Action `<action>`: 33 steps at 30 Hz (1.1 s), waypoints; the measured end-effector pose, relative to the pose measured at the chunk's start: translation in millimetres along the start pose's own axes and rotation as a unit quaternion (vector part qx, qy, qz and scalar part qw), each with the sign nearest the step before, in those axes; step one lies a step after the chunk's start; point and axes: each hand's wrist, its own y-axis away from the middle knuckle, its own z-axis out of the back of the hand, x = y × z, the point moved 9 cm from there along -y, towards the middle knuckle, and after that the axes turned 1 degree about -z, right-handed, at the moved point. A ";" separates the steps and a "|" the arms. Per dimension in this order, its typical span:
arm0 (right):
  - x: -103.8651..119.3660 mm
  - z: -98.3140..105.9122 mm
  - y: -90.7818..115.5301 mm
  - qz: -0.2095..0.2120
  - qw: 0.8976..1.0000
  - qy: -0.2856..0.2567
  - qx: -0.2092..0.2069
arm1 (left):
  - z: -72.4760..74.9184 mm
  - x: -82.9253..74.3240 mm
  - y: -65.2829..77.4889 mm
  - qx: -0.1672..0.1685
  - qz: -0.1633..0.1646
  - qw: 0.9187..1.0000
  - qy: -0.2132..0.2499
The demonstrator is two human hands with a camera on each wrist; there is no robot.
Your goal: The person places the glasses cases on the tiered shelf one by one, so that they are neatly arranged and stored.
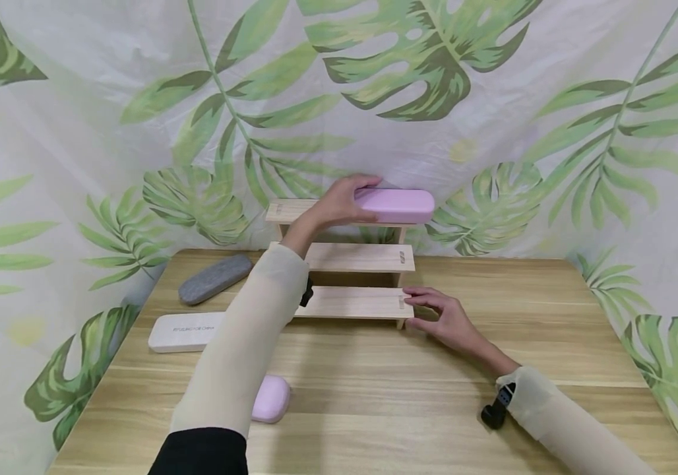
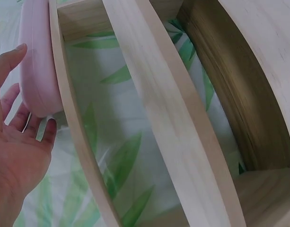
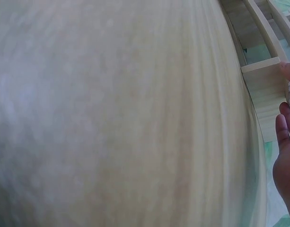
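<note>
A pink glasses case [image 1: 404,206] lies lengthwise on the top tier of a three-step wooden display stand [image 1: 357,257], reaching a little past its right end. My left hand [image 1: 339,203] grips the case's left end, thumb in front and fingers behind. In the left wrist view the case [image 2: 38,61] rests along the top board, with the thumb against its side and fingers around its end. My right hand [image 1: 448,322] holds the right end of the lowest step with fingers and thumb. In the right wrist view, that hand [image 3: 286,165] is partly cut off.
On the wooden table [image 1: 493,284], a grey felt case [image 1: 215,280] and a white case with lettering [image 1: 184,332] lie to the left. Another pink case [image 1: 272,399] sits nearer, partly hidden by my left arm. A leaf-patterned sheet [image 1: 481,145] hangs right behind the stand.
</note>
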 end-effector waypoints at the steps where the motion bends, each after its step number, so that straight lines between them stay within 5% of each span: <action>1: -0.2 0.3 0.1 -0.002 1.000 -0.002 0.001 | 1.2 0.1 1.3 -0.001 -0.001 1.000 0.001; 18: -1.8 3.7 -0.8 0.002 1.000 0.006 0.002 | 23.4 -15.7 25.5 -0.016 -0.039 0.998 -0.054; 26: -4.3 4.2 -2.9 0.002 1.000 0.010 0.005 | 37.5 -24.4 46.8 -0.030 -0.042 0.997 -0.052; 33: -5.9 4.0 -3.9 0.000 1.000 0.008 0.008 | 48.3 -33.1 67.7 -0.048 -0.076 0.995 -0.046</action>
